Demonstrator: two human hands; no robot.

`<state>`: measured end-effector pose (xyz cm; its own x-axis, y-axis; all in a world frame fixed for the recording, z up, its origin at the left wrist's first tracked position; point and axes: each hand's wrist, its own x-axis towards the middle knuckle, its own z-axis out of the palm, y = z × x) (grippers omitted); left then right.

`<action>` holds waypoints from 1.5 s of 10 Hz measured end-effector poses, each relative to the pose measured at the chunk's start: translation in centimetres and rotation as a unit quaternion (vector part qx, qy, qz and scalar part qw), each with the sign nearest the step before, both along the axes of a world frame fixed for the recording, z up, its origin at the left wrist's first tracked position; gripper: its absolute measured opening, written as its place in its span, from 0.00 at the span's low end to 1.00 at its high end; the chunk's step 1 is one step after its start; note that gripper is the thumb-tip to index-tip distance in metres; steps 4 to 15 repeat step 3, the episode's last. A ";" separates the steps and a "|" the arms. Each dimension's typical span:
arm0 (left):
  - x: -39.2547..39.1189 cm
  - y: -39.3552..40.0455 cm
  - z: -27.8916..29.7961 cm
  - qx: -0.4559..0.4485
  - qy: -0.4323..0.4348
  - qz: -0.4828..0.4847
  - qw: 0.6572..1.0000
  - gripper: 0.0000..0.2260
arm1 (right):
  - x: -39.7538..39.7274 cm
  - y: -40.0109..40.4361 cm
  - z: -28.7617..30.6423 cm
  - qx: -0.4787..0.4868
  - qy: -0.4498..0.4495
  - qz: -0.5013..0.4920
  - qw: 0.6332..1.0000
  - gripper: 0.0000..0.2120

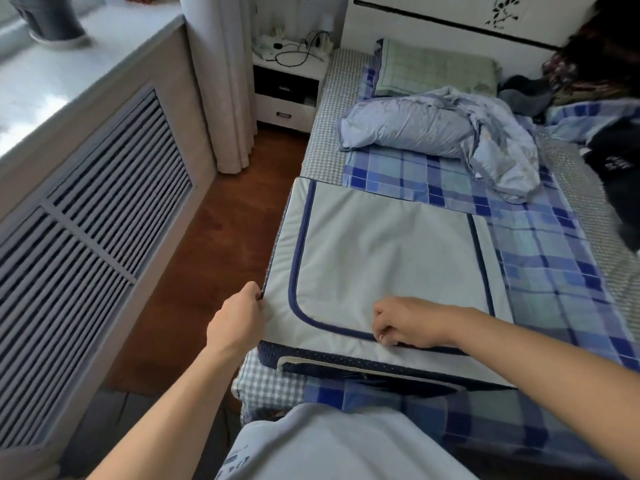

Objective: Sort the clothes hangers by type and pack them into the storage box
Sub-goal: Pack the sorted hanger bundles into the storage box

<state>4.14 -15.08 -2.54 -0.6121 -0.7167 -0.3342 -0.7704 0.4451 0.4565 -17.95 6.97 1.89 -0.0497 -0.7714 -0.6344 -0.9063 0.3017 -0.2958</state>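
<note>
A: Start at the fingertips. What is the right hand (408, 322) doing?

B: Its fingers are curled down onto the dark blue zipper track (332, 323) at the near edge of the lid, pinching something small there, most likely the zipper pull (382, 337). A bit of metal glints between the fingers.

A: And the left hand (239, 323)?

B: It pinches the near left corner of the storage box (381, 244), fingers curled round the edge, as if to steady it.

A: Where does the box sit?

B: Flat on the plaid sheet (540, 271), at the bed's near left corner, lid apparently zipped. No hangers are in view; whether any are inside I cannot tell.

A: So what could go wrong?

B: The lid is soft fabric. If the pull is dragged round the curved corner without the left hand keeping it taut, I judge the cloth may bunch and the slider jam. The box also lies right at the mattress edge, so a hard tug leftward could slide it toward the wooden floor (214, 244). The crumpled pale blue bedding (433, 126) lies well apart, so no snag there.
</note>
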 end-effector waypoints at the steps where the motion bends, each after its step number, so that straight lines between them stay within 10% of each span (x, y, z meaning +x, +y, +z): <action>1: -0.5 0.0 0.2 -0.009 -0.022 -0.012 1.000 0.05 | -0.4 1.8 -0.3 -0.007 -0.006 -0.054 0.999 0.04; 15: -1.5 1.4 1.7 -0.058 -0.057 0.011 0.997 0.06 | 0.3 3.7 0.2 -0.059 -0.026 -0.156 0.986 0.09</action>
